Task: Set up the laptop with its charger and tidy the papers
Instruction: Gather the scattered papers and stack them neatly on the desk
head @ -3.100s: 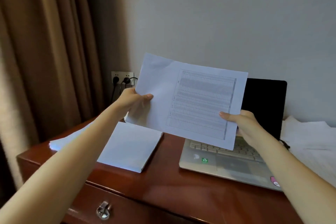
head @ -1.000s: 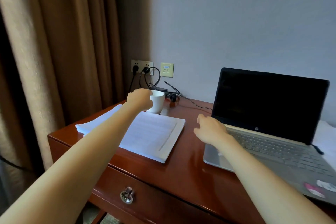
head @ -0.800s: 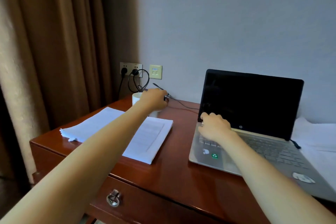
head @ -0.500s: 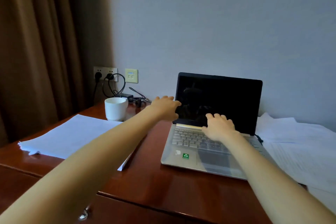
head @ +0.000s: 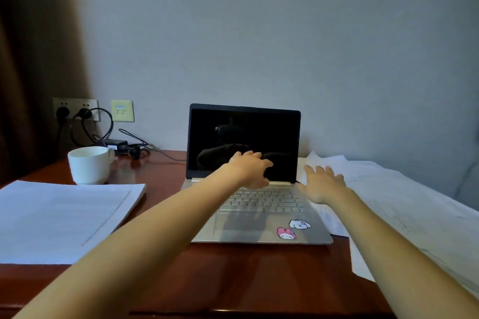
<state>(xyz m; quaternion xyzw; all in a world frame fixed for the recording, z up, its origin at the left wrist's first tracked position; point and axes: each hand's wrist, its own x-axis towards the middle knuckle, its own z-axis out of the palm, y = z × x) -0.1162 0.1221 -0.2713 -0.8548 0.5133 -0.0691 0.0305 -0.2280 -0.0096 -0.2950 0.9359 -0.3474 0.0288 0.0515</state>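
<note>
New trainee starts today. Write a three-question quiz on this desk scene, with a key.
1. True or false: the laptop has a lit screen.
2. The white cup stands: A) left of the laptop, B) right of the laptop, C) on the laptop.
3. Fill in: the laptop's palm rest bears ___ stickers.

Key: 1 false, the screen is dark. 2 A. 3 two.
</note>
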